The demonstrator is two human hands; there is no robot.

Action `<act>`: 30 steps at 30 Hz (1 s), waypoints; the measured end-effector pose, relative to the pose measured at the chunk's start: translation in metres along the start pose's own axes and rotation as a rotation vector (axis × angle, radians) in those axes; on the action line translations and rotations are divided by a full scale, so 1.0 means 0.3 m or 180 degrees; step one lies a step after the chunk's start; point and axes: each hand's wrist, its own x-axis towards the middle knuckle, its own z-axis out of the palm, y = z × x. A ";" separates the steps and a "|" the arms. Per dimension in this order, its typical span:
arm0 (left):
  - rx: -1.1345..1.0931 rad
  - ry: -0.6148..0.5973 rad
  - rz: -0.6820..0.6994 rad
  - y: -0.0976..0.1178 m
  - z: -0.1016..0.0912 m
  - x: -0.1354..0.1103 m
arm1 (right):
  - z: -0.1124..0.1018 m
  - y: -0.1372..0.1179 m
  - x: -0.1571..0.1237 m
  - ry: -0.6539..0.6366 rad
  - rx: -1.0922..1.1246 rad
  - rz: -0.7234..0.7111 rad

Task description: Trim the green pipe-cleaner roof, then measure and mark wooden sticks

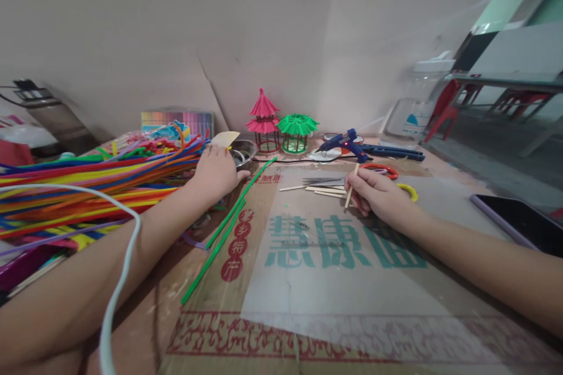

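One thin, pale stick [350, 191], pinched by right fingers [362, 183]; grip of left fingers [214, 152] unclear.

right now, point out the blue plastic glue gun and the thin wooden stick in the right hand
Blue plastic glue gun [349, 139], head view: its body.
Thin wooden stick [350, 189], head view: its middle.

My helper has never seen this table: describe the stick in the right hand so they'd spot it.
Start with the pale sheet where big teal characters show. Just beyond those characters, the right hand holds a thin, pale stick. Unlike the similar loose sticks lying to its left, this one is gripped and stands steeply, its top leaning right.
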 end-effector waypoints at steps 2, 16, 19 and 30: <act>-0.0029 0.0207 0.0035 0.006 -0.028 -0.012 | 0.000 0.002 0.000 -0.0010 0.0041 -0.0007; -0.1844 0.1279 0.3138 0.229 -0.326 -0.260 | -0.034 0.024 0.047 0.0660 0.1132 -0.0028; -0.2102 0.0689 0.3466 0.285 -0.331 -0.324 | -0.041 0.013 0.045 0.0729 0.0944 -0.0163; -0.3291 0.0275 0.2621 0.269 -0.216 -0.222 | 0.025 -0.098 -0.115 -0.0446 -0.0818 -0.0984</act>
